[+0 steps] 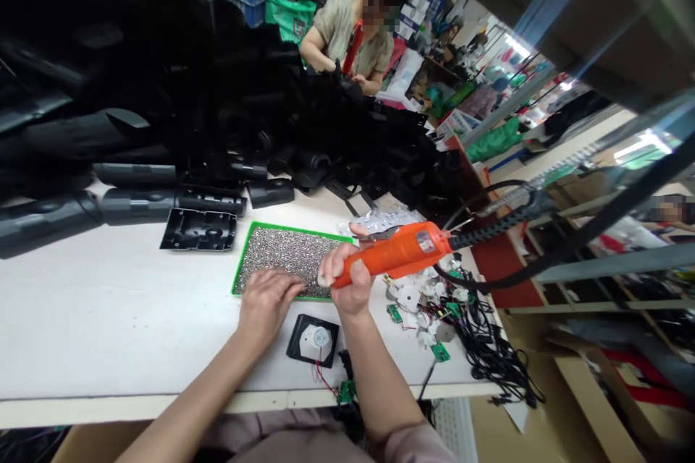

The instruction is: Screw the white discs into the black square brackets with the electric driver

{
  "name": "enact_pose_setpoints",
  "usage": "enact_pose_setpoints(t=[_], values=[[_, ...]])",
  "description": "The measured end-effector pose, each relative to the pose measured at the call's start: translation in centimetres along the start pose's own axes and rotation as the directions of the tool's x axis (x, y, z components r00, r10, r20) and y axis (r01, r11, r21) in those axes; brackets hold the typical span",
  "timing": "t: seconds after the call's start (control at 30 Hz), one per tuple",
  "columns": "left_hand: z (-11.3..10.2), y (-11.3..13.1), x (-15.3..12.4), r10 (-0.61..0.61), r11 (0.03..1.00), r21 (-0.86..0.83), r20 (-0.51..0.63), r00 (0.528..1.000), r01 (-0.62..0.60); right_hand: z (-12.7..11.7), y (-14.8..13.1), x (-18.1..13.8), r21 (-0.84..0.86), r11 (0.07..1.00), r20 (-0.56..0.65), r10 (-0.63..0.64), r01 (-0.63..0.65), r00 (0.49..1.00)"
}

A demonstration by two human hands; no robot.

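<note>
An orange electric screwdriver [394, 255] lies in my right hand [350, 282], its cable end toward the upper right and its tip toward my left hand. My left hand [270, 302] reaches over the near edge of a green-rimmed tray [234, 282] full of tiny metal screws [282, 249]. Its thumb and fingertips are pressed together at the screws; whatever is between them is too small to make out. Just below the tray sits a black square part [296, 347] with a round white motor [320, 337] on it. Red wires run from the motor to a green circuit board [346, 392].
Black plastic housings [141, 206] are heaped along the far side. One open shell [199, 230] lies left of the tray. Circuit boards, motors and black cables [478, 333] cover the right side. The screwdriver's cable [499, 221] hangs from the upper right. A co-worker [352, 36] sits beyond the heap.
</note>
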State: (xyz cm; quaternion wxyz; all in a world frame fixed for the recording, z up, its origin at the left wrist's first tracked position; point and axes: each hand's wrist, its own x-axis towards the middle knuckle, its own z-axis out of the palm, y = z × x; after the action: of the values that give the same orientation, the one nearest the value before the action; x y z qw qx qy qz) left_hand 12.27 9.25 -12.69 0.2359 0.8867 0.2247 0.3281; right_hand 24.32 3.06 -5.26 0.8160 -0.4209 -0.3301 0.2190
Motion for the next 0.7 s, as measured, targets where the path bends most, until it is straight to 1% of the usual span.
enact_pose_setpoints(t=[0.07,0.13,0.23,0.33,0.5,0.57,0.7], values=[[-0.2,0.2,-0.6,-0.004,1.0,-0.018,-0.015,1.0,0.004,0.2,-0.1,-0.5,0.023,1.0,0.004,-0.002,0.002,1.0],[-0.5,0.4,-1.0,-0.006,1.0,-0.009,-0.02,1.0,0.006,0.4,-0.2,-1.0,0.04,0.999,0.039,-0.01,0.008,0.999],[-0.9,0.8,-1.4,-0.019,1.0,0.014,0.001,1.0,0.019,0.4,-0.1,-1.6,0.044,0.999,0.059,-0.009,0.006,0.998],[-1.2,1.2,-1.7,-0.035,0.999,0.018,0.03,0.999,0.034,0.5,-0.2,-2.0,0.028,1.0,0.057,0.01,-0.012,0.998],[-1.3,1.9,-2.2,-0.028,0.999,0.02,0.01,1.0,0.028,0.7,-0.6,-2.3,-0.023,0.999,0.092,0.027,-0.025,0.995],[-1.4,2.0,-2.4,-0.026,0.999,0.024,0.009,1.0,0.026,0.8,-0.7,-2.5,-0.029,0.999,0.093,0.028,-0.025,0.995],[-1.5,2.2,-2.8,-0.029,0.999,0.029,0.005,1.0,0.029,0.8,-1.0,-2.9,-0.042,0.999,0.05,0.027,-0.024,0.998]])
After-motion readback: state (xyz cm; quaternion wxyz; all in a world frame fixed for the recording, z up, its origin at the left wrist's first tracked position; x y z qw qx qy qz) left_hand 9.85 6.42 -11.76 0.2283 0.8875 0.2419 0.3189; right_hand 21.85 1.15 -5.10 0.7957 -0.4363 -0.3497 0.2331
